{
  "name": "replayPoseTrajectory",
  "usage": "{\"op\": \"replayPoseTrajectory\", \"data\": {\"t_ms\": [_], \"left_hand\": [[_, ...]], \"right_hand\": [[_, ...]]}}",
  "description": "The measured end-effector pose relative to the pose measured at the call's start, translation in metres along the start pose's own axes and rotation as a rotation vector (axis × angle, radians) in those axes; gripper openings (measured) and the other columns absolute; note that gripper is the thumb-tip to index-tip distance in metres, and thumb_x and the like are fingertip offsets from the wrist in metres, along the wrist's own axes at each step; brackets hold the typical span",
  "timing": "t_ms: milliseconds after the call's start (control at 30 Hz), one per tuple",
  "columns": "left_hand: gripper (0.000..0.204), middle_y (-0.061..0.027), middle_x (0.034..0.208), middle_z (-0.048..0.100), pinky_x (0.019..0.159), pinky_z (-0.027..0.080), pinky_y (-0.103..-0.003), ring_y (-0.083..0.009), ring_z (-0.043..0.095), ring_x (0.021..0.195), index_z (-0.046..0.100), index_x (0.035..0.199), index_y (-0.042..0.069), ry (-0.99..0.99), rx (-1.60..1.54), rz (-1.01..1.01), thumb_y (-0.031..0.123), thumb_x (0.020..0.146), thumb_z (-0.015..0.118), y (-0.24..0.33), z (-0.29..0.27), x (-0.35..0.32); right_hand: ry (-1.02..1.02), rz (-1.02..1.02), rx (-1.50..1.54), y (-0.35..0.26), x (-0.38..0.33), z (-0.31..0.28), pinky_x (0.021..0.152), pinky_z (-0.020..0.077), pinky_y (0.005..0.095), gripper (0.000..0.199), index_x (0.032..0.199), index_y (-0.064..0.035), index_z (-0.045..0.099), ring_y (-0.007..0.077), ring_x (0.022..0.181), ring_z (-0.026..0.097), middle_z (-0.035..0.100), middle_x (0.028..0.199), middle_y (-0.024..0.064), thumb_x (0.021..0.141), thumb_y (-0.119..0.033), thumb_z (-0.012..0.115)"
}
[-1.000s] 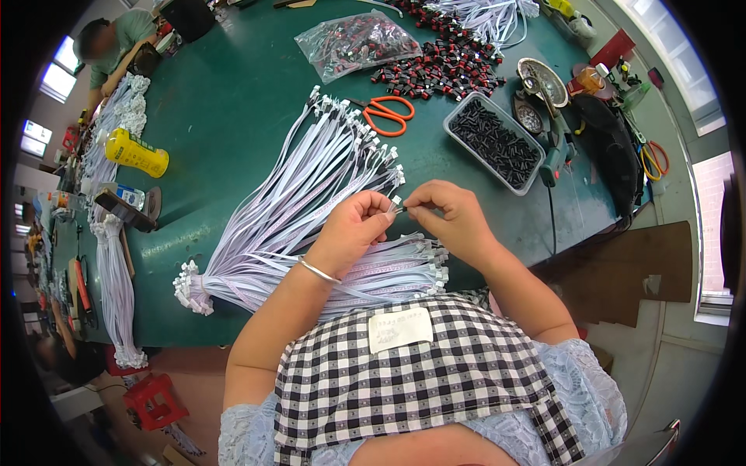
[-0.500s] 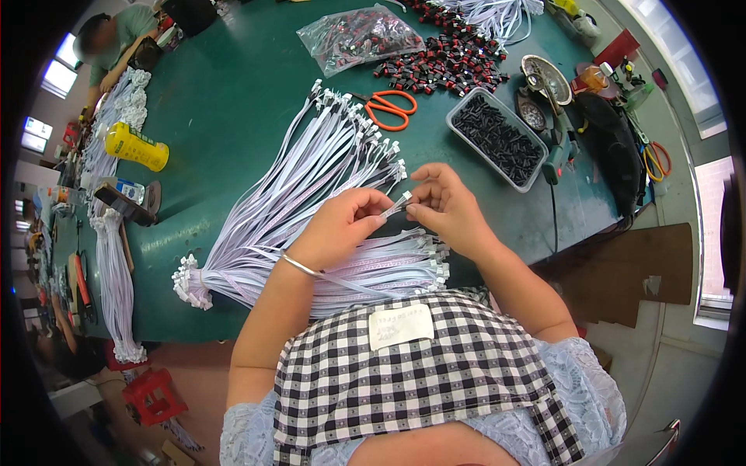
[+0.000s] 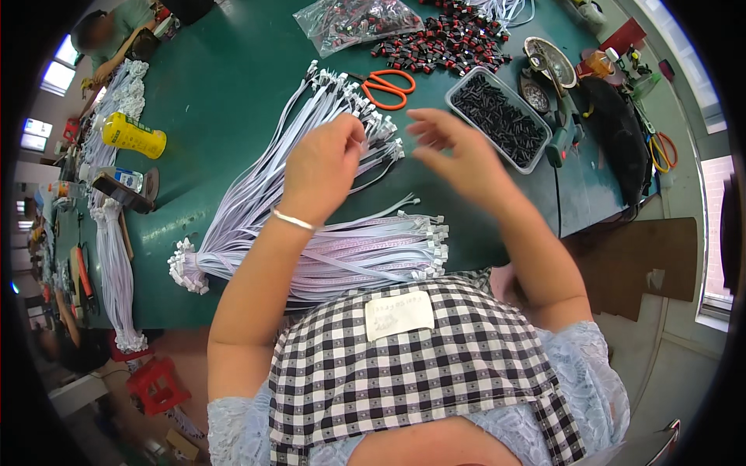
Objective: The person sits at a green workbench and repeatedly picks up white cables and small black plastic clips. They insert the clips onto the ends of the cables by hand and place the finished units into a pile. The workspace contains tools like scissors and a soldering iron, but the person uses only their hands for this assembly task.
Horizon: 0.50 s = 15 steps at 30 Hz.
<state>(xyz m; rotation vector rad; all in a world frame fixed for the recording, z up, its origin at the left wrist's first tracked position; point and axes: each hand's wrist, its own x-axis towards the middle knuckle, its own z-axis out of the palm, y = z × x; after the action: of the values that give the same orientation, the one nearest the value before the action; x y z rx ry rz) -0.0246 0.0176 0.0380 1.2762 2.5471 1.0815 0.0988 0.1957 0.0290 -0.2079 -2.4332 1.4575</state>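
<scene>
A large fan of flat white ribbon cables with white connectors lies before me in two parts: a far bundle (image 3: 268,167) and a near bundle (image 3: 365,248). Over the far bundle is my left hand (image 3: 320,163), fingers curled in; what they hold, if anything, is hidden. To its right, my right hand (image 3: 458,155) hangs above the table with fingers apart and nothing visible in them, somewhat blurred. One loose cable (image 3: 400,204) lies along the upper side of the near bundle. The cables gather at a cluster of white connectors (image 3: 188,268) on the left.
Orange-handled scissors (image 3: 388,89) lie beyond the far bundle. A clear tub of short black tubes (image 3: 460,80) stands right, near a soldering iron (image 3: 561,140). Behind are a heap of black-and-red parts (image 3: 443,46) and a plastic bag (image 3: 353,27). A yellow bottle (image 3: 134,135) stands left.
My hands have parted and moved farther over the table. The cable between their fingers has been let go and lies beside the near bundle. The view has shifted slightly.
</scene>
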Motion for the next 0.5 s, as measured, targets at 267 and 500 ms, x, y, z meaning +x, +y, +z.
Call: {"op": "replayPoseTrajectory", "data": {"t_ms": [267, 500], "left_hand": [[0.004, -0.0108, 0.076, 0.059, 0.066, 0.046, -0.04, -0.0309, 0.058, 0.075, 0.055, 0.081, 0.005, 0.01, 0.12, 0.062, 0.004, 0.078, 0.058, -0.022, 0.017, 0.008], [0.018, -0.0112, 0.085, 0.056, 0.067, 0.046, -0.038, -0.0296, 0.057, 0.077, 0.057, 0.09, 0.005, -0.044, 0.07, 0.113, 0.01, 0.076, 0.067, 0.005, 0.002, -0.018]], "right_hand": [[-0.097, -0.023, -1.116, 0.008, -0.004, -0.093, 0.082, 0.0419, 0.0385, 0.017, 0.091, -0.0095, 0.065, 0.026, 0.095, 0.056, 0.062, 0.09, 0.0063, 0.075, -0.015, 0.068], [-0.191, 0.062, -1.059, 0.034, -0.006, -0.103, 0.08, 0.0437, 0.0393, 0.013, 0.086, -0.0088, 0.066, 0.0262, 0.095, 0.057, 0.062, 0.089, 0.0075, 0.075, -0.016, 0.067]]}}
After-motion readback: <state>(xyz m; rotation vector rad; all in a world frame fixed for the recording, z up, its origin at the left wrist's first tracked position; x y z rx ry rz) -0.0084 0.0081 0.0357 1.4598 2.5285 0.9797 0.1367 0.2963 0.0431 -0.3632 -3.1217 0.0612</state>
